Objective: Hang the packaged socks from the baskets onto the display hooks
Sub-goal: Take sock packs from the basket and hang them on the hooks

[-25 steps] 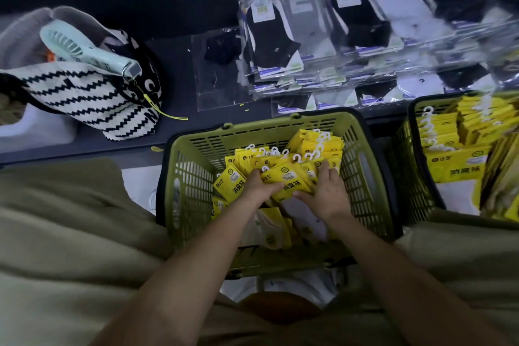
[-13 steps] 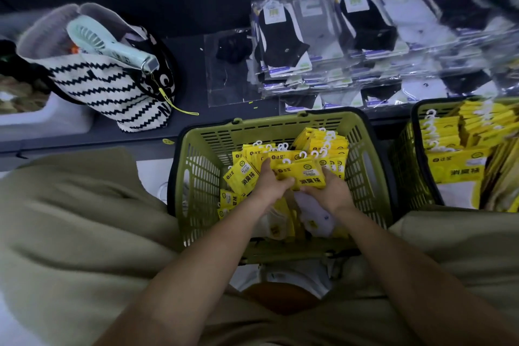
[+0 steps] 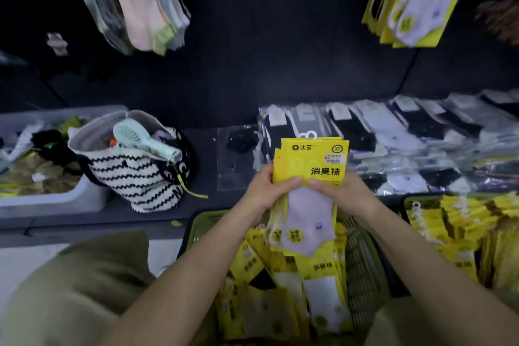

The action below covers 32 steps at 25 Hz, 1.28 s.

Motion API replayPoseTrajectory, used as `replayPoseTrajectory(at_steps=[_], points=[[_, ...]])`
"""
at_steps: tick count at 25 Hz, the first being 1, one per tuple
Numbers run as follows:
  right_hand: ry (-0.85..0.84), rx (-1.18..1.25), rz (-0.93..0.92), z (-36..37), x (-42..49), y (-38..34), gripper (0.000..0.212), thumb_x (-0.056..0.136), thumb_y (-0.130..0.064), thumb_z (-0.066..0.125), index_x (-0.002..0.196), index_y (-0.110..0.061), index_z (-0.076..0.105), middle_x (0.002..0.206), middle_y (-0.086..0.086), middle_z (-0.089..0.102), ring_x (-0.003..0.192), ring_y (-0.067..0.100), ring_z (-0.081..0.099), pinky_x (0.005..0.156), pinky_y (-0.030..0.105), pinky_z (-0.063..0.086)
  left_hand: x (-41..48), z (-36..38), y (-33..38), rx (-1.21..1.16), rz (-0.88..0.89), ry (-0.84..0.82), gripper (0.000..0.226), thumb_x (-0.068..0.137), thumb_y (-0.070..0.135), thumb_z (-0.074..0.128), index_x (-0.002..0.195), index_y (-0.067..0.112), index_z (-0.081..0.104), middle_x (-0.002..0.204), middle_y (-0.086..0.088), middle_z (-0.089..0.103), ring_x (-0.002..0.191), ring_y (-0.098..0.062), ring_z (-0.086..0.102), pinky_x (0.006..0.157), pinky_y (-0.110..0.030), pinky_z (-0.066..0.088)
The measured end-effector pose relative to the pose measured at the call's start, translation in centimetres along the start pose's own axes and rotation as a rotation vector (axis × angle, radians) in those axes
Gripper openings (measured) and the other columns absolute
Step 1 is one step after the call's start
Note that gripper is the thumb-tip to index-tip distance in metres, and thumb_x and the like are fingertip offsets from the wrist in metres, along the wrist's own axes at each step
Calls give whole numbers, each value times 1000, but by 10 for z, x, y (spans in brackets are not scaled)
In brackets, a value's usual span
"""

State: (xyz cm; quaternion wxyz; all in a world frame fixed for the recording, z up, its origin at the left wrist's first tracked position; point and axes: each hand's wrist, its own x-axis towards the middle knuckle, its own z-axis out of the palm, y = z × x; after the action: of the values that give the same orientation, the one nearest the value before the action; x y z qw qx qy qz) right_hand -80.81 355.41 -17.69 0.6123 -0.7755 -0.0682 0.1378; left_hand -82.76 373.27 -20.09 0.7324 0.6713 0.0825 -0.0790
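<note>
Since the frame half a second ago: both hands have come up out of the green basket (image 3: 196,222) with a bundle of yellow sock packs (image 3: 311,161), and the view has tilted up to take in hanging stock.

- Bundle now at frame centre, above the basket's far rim, upright, printed face toward the camera. Several packs are stacked. The white hanger loops (image 3: 308,135) sit together at the top edge, probably squared up so one hook can take them all.
- Left hand (image 3: 264,191): fingers curled behind the bundle's left edge, thumb across the front. Holding the packs.
- Right hand (image 3: 342,194): mirror hold on the right edge, thumb on the front. The two-sided hold likely keeps the stack from fanning out.
- More yellow packs lie loose in the basket below. A second basket (image 3: 407,201) at centre right also holds yellow packs.
- Matching yellow packs (image 3: 415,0) hang at upper right, the likely destination. The hook itself is not visible.
- Pastel socks (image 3: 146,0) hang at upper left.
- On the dark shelf: a zigzag-striped tote (image 3: 140,180) with a mint handheld fan (image 3: 146,140) at centre left, and clear-bagged socks (image 3: 393,132) lying flat at right.

Judgement: picking is done and hanging has not started.
</note>
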Motion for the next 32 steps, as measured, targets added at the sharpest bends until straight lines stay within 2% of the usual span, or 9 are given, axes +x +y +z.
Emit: replayPoseTrajectory(at_steps=[4,8,12,14,17,19,22,25,32], points=[[17,86,-138,17,17,-53,25,81,-24,66,106,-20,63,105,-2,68,92,5,64,73,18,53,-2,-19,59,-69,161,22,47,60,31,78,102,22,60,95,3,73,86,-12,70,68,-23,54],[311,215,-132,26,33,-88,24,75,-29,74,91,-21,59,92,-3,67,80,7,64,63,21,52,-2,-27,90,-102,254,122,34,71,18,78,100,22,60,91,5,74,84,-13,70,66,-23,55],[363,111,-215,34,43,-116,19,74,-31,76,84,-17,67,84,1,72,76,15,67,67,33,55,0,-36,115,-158,291,128,61,56,33,80,109,17,56,101,-1,72,90,-17,70,68,-27,56],[362,125,-269,35,46,-130,16,75,-30,75,82,-17,68,81,1,72,71,12,66,65,31,55,1,-41,128,-164,314,138,65,54,35,81,111,15,55,103,-3,71,91,-18,70,70,-29,56],[310,187,-356,33,52,-149,8,81,-21,71,87,-18,68,84,-1,73,69,4,67,60,18,54,2,-51,145,-165,380,169,42,67,32,75,103,20,56,94,4,73,84,-11,71,64,-22,55],[278,173,-383,35,59,-160,8,84,-18,68,89,-23,65,87,-5,72,75,6,69,63,18,55,4,-61,156,-133,425,217,23,79,26,70,98,25,57,91,7,73,81,-7,70,61,-19,54],[315,125,-447,42,76,-180,12,91,-16,59,86,-27,61,90,-4,69,81,9,66,70,22,53,5,-78,179,-96,491,329,23,83,25,68,103,23,57,101,3,70,85,-8,69,66,-21,56],[376,116,-471,47,101,-213,17,94,-16,52,83,-27,58,86,-4,65,77,7,60,65,20,47,7,-105,207,-82,597,410,22,85,22,65,106,22,60,101,4,71,88,-9,69,68,-21,56],[434,-14,-555,53,146,-271,8,95,-23,50,97,-18,56,89,-7,61,84,11,58,71,25,46,9,-157,251,-11,701,400,20,82,27,66,100,25,60,89,15,73,80,-4,70,58,-13,52]])
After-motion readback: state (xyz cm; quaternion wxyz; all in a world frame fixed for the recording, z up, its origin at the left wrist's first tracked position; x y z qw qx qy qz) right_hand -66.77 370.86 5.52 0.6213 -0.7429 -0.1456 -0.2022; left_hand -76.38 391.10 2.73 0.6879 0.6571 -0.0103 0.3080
